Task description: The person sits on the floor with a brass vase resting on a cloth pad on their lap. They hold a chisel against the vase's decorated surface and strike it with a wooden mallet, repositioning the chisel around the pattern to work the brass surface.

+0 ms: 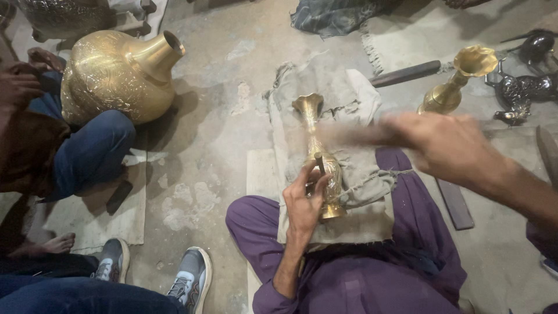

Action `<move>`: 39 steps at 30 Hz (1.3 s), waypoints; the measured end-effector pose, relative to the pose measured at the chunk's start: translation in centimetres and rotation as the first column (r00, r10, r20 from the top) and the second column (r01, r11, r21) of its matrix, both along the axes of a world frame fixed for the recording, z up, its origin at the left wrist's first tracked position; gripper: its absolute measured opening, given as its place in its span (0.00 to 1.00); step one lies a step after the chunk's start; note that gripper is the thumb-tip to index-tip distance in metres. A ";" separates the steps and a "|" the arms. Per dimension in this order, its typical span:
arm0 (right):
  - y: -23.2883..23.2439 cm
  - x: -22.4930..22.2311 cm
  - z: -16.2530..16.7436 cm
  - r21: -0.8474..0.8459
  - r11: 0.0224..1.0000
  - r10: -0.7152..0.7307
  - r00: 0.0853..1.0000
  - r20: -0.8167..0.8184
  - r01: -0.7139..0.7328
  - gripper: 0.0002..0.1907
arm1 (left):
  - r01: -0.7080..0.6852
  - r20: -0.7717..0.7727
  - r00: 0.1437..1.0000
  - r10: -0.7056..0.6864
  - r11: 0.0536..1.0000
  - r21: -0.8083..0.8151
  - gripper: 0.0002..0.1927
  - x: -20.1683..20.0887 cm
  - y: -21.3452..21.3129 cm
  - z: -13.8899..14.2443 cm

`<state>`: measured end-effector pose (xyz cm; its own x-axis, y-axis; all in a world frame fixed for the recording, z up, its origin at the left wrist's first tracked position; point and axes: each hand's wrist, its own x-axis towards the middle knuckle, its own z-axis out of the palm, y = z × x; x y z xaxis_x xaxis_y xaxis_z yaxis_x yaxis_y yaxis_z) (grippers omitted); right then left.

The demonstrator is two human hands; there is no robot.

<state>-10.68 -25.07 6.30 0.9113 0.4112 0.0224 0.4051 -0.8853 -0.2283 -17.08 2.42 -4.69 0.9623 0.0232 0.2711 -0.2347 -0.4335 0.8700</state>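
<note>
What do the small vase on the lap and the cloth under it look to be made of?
The small vase looks like brass: yellow-gold, shiny, with engraved patterning on the body. The left hand steadies it and holds a thin dark tool against it. The cloth looks like coarse woven fabric, perhaps sacking: dull grey-beige, creased, with frayed edges and loose threads.

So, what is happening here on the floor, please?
A person in purple clothes sits on the floor with a small brass vase lying on a grey cloth over the lap. The left hand holds a thin metal tool against the vase. The right hand is raised and blurred. Nearby, another person holds a large brass vessel.
</note>
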 end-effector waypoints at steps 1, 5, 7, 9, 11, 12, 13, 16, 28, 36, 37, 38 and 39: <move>-0.2 -0.2 0.0 -0.112 0.994 0.024 0.996 0.090 -0.013 0.27 | 0.004 0.032 0.999 -0.003 1.000 -0.026 0.17 0.0 0.1 -0.4; -0.9 -1.4 -1.6 -0.103 0.994 -0.025 0.983 0.179 0.044 0.30 | -0.098 0.161 0.980 0.121 0.985 -0.141 0.11 -0.5 1.2 -1.8; -0.7 -2.4 -3.3 0.217 0.976 -0.044 0.997 0.064 0.029 0.30 | -0.196 0.131 0.961 0.244 0.934 -0.300 0.13 -1.3 2.1 -2.4; -0.2 -4.1 -5.5 0.596 0.803 0.052 0.998 -0.039 -0.019 0.29 | -0.269 0.005 0.948 0.319 0.807 -0.526 0.18 -1.7 2.9 -3.0; 1.3 -5.7 -8.0 0.628 0.754 0.056 0.933 -0.355 0.194 0.20 | -0.252 -0.059 0.951 0.305 0.648 -0.719 0.22 -2.0 2.9 -3.8; 2.1 -6.7 -9.2 0.651 0.741 0.092 0.937 -0.338 0.162 0.23 | -0.242 -0.089 0.953 0.289 0.553 -0.797 0.23 -2.1 2.9 -4.2; 3.1 -7.6 -10.3 0.674 0.728 0.129 0.939 -0.319 0.129 0.25 | -0.267 -0.128 0.947 0.296 0.498 -0.825 0.24 -2.2 2.6 -4.7; 5.4 -10.0 -12.5 0.673 0.708 0.102 0.912 -0.398 0.215 0.30 | -0.289 -0.183 0.937 0.297 0.367 -0.884 0.28 -2.3 1.5 -6.2; 10.0 -11.5 -13.3 0.389 0.915 0.118 0.993 0.000 -0.109 0.36 | -0.357 -0.225 0.915 0.335 0.414 -0.837 0.27 -1.8 -0.2 -6.4; 9.8 -11.2 -11.1 0.451 0.866 0.203 0.976 0.074 -0.214 0.33 | -0.386 -0.267 0.895 0.358 0.321 -0.865 0.31 -0.2 0.7 -7.6; 9.1 -11.1 -10.9 0.535 0.819 0.197 0.977 0.081 -0.209 0.33 | -0.349 -0.207 0.913 0.352 0.410 -0.842 0.27 -0.5 0.7 -7.5; 8.4 -11.1 -10.9 0.603 0.793 0.150 0.988 -0.046 -0.092 0.32 | -0.315 -0.152 0.928 0.341 0.497 -0.809 0.24 -0.9 0.9 -7.3; 7.6 -10.7 -11.0 0.649 0.760 0.109 0.980 -0.167 0.026 0.30 | -0.271 -0.089 0.942 0.324 0.576 -0.771 0.21 -1.0 0.9 -7.0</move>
<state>-21.37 -17.43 -4.67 0.9081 0.3977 0.1310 0.3286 -0.4828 -0.8118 -18.11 3.28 -11.69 0.8462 0.5285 0.0675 -0.2762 0.3268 0.9039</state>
